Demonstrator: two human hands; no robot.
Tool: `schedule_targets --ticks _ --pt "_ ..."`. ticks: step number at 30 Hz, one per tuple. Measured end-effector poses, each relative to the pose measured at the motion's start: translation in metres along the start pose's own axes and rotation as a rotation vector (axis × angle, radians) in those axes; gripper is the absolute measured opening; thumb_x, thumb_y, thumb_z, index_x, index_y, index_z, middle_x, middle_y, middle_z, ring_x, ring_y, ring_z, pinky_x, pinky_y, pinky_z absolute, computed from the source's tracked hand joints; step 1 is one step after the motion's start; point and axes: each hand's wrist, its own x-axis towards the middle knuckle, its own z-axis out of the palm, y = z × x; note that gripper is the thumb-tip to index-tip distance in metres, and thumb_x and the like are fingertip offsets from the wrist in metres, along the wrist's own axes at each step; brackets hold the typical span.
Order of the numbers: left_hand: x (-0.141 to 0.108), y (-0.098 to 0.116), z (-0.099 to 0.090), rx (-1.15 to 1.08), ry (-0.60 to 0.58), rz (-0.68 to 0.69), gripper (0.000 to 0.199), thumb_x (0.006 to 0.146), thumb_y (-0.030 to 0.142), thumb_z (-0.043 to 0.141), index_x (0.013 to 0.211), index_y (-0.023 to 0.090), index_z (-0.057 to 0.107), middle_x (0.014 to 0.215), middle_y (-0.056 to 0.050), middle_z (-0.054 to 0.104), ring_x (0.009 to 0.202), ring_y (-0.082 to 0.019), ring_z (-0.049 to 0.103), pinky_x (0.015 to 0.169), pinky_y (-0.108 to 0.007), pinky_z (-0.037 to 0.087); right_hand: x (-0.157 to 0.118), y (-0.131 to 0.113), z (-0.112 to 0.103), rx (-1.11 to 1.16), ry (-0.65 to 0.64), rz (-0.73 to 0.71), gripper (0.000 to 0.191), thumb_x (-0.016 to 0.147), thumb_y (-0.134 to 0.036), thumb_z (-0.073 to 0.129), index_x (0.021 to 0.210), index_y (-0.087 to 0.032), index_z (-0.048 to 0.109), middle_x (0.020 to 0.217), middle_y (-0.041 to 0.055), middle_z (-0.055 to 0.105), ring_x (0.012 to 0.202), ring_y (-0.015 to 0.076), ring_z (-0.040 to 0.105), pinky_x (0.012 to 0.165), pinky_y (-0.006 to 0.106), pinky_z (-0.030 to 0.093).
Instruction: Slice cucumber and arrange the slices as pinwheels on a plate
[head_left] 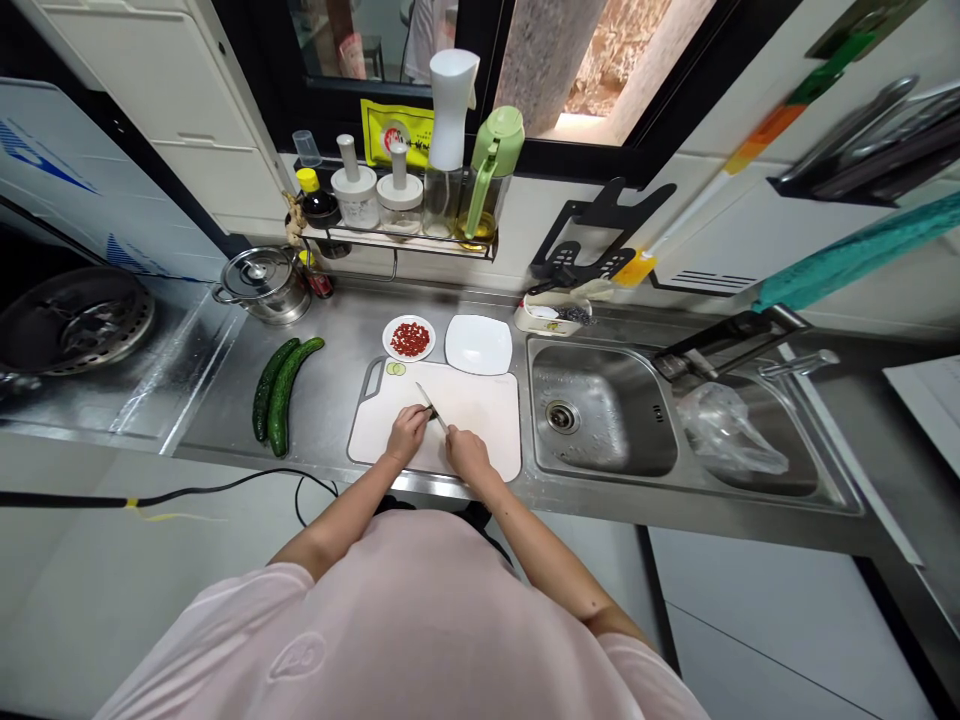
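My right hand (pixel 467 454) closes around the handle of a knife (pixel 430 401) over a white cutting board (pixel 491 425), its blade slanting away from me and to the left, past the fingertips of my other hand. My left hand (pixel 408 434), just beside it, has its fingers bent, the tips against a small dark piece (pixel 432 411) at the blade; the piece is too small to make out, and I cannot tell whether those fingers are clamped on it or merely resting there.

Beyond my left hand, near the board's grey-edged handle, lie pale green slices (pixel 396 369). Farther past them stands a round white plate (pixel 427 350) of chopped red pieces (pixel 410 339), and to its right, ahead of my right hand, a squarish white plate (pixel 478 344) with a bare surface.

Well to the left of my left hand, two dark green cucumbers, one outer (pixel 268 395) and one inner (pixel 283 398), lie side by side on the steel counter (pixel 217 400). Behind them sits a lidded steel pot (pixel 264 287). To the right of my right hand, past the board's edge, is a sink (pixel 615 425).
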Motion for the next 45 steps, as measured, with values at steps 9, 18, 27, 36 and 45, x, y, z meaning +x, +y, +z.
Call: schedule_targets --ticks 9,18,27,36,45 --pt "0.0 0.001 -0.001 -0.005 -0.003 -0.004 0.026 0.091 0.021 0.042 0.104 0.021 0.064 0.1 -0.007 0.062 0.096 -0.017 0.056 0.084 -0.035 0.049 0.014 -0.005 0.0 0.029 0.028 -0.031 0.028 0.095 -0.021 0.029 0.108 -0.014 0.053 0.094 0.0124 0.066 0.089 0.0208 0.062 0.075 0.029 0.041" --pt "0.0 0.0 0.0 -0.017 -0.006 -0.007 0.026 0.091 0.021 0.042 0.105 0.021 0.064 0.101 -0.008 0.062 0.097 -0.018 0.056 0.084 -0.036 0.049 0.025 -0.011 0.0 0.011 0.051 -0.032 0.027 0.095 -0.02 0.029 0.11 -0.015 0.051 0.094 0.0116 0.066 0.088 0.0194 0.062 0.074 0.028 0.042" --pt "0.0 0.001 -0.001 -0.019 -0.002 -0.006 0.025 0.091 0.022 0.042 0.104 0.021 0.063 0.099 -0.008 0.062 0.095 -0.017 0.057 0.083 -0.036 0.049 0.015 -0.004 0.006 0.021 0.035 -0.024 0.026 0.094 -0.018 0.03 0.108 -0.015 0.053 0.092 0.0119 0.066 0.088 0.0205 0.063 0.074 0.029 0.041" --pt "0.0 0.002 -0.001 -0.022 -0.004 -0.016 0.026 0.091 0.023 0.041 0.104 0.021 0.064 0.099 -0.008 0.062 0.095 -0.018 0.057 0.083 -0.036 0.049 0.003 0.005 0.011 0.013 0.011 -0.022 0.024 0.093 -0.018 0.033 0.106 -0.015 0.053 0.091 0.0115 0.066 0.087 0.0206 0.063 0.072 0.028 0.041" --pt "-0.001 -0.001 0.001 -0.005 -0.012 -0.007 0.026 0.091 0.022 0.042 0.105 0.021 0.064 0.1 -0.007 0.062 0.096 -0.018 0.057 0.083 -0.036 0.049 0.024 -0.005 0.004 0.016 0.032 -0.047 0.026 0.094 -0.018 0.03 0.108 -0.015 0.052 0.093 0.0114 0.066 0.087 0.0198 0.063 0.073 0.028 0.042"
